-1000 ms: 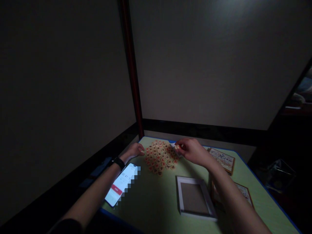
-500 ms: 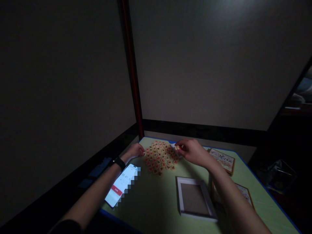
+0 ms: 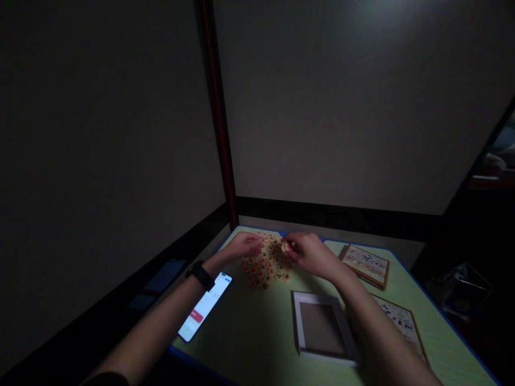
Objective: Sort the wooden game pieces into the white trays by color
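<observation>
Many round wooden Chinese chess pieces (image 3: 263, 271) with red and black characters lie in a heap at the far side of the green table. My left hand (image 3: 246, 244), a dark band on its wrist, reaches over the heap's left back part. Its fingers are closed, and what they hold, if anything, is hidden. Above the right back edge of the heap, my right hand (image 3: 309, 251) is closed on a Chinese chess piece (image 3: 286, 246); a few may be stacked there, but the count is unclear.
A lit phone (image 3: 205, 311) lies near the left edge, partly behind my left wrist. In front stands a shallow open box (image 3: 322, 327). Two printed boxes, one at the back right (image 3: 367, 264) and one nearer (image 3: 402, 321), lie on the right. Walls border the table (image 3: 249, 332) behind and left.
My left hand has moved right and inward, from the heap's left edge to over the pieces. The right hand has shifted slightly left, still gripping a piece.
</observation>
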Motion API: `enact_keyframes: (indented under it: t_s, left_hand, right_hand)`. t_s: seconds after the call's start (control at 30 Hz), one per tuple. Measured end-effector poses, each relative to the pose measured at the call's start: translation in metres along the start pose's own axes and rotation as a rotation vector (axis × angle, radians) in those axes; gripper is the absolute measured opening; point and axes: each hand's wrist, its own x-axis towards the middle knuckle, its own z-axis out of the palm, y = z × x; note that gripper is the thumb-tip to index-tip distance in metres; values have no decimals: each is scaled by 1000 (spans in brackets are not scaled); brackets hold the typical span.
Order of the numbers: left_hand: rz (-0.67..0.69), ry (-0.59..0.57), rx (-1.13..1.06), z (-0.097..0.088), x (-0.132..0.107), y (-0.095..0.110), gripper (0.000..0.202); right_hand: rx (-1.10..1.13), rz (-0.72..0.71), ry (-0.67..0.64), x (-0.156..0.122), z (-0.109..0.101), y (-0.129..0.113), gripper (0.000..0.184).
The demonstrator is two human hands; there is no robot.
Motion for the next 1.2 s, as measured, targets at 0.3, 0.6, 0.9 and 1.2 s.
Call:
enact_keyframes:
  t_s: [0.3,0.6,0.9,1.2]
  left_hand:
    - [140,-395,-794,36,-25,46,47]
    - [-103,62,-346,-14,2,-32,30]
    - [-194,96,-32,-9,21,-74,10]
    - [-171,157,120,-13,20,-64,13]
  right_hand:
    - [99,-37,37,1,22,-12,23]
    - [115,-32,147,4,21,-9,15]
    - [104,-90,159,3,24,-6,22]
    - [107,-76,116,2,21,-9,21]
